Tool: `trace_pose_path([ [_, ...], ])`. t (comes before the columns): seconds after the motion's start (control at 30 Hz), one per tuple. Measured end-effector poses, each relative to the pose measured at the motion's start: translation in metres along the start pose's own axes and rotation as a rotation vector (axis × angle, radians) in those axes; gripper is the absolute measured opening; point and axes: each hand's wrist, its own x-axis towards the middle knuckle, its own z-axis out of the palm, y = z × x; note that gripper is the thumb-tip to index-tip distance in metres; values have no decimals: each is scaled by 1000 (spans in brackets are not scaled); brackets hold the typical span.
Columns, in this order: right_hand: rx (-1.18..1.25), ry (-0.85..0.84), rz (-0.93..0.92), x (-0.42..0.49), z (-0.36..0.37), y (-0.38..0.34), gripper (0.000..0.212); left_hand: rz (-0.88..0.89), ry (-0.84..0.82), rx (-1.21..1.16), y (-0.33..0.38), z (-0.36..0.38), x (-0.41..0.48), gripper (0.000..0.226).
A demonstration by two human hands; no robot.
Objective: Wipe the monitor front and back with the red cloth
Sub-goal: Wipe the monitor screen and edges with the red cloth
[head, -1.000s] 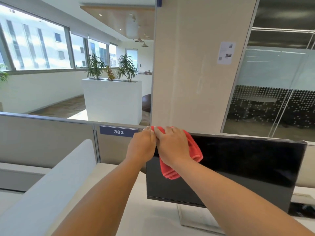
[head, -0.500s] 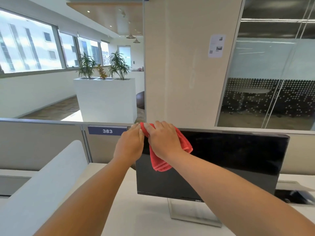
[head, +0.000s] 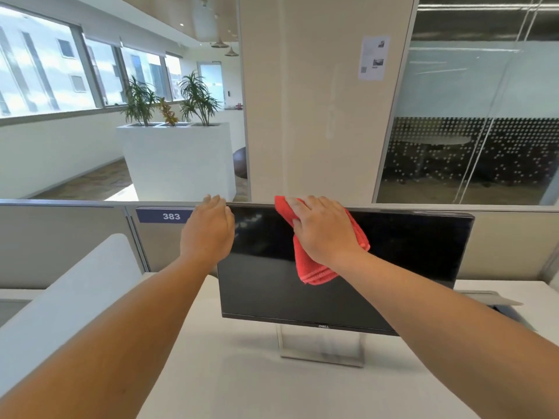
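A black monitor (head: 402,267) with a dark screen stands on a silver stand (head: 322,347) on the white desk (head: 242,382). My left hand (head: 208,229) grips the monitor's top left corner, fingers curled over the edge. My right hand (head: 322,229) lies flat on the red cloth (head: 311,269) and presses it against the upper part of the screen, left of the middle. The cloth's top reaches the monitor's upper edge and its folded lower end hangs below my palm. The monitor's back is hidden.
A grey partition (head: 66,237) with a blue "383" label (head: 165,215) runs right behind the monitor. A white curved panel (head: 60,297) rises at the desk's left. An open cable hatch (head: 496,300) sits at the right. Beyond stand a beige pillar (head: 317,101) and a white planter (head: 178,158).
My right hand has slid the red cloth to the right along the top of the screen, away from my left hand, which stays on the top left corner.
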Motion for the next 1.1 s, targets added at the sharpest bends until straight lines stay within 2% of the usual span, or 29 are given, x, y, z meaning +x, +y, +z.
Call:
trace_pose_path([
  [0.1, 1, -15, 17, -15, -10, 22, 46, 56, 34, 18, 28, 6, -4, 48],
  [0.3, -6, -25, 62, -45, -28, 77, 46, 317, -122, -29, 114, 37, -10, 45],
  [0.43, -18, -35, 85, -65, -41, 121, 47, 230, -27, -47, 142, 47, -6, 40],
  [0.53, -11, -24, 96, -76, -49, 144, 45, 197, -26, 68, 157, 40, -6, 41],
  [0.83, 40, 5, 80, -86, -59, 183, 42, 175, -7, 155, 176, 32, -15, 37],
  [0.97, 77, 7, 71, -94, -60, 197, 42, 138, -11, 78, 175, 38, -22, 39],
  [1.1, 83, 76, 108, -96, -63, 216, 41, 149, -16, 30, 173, 38, -22, 38],
])
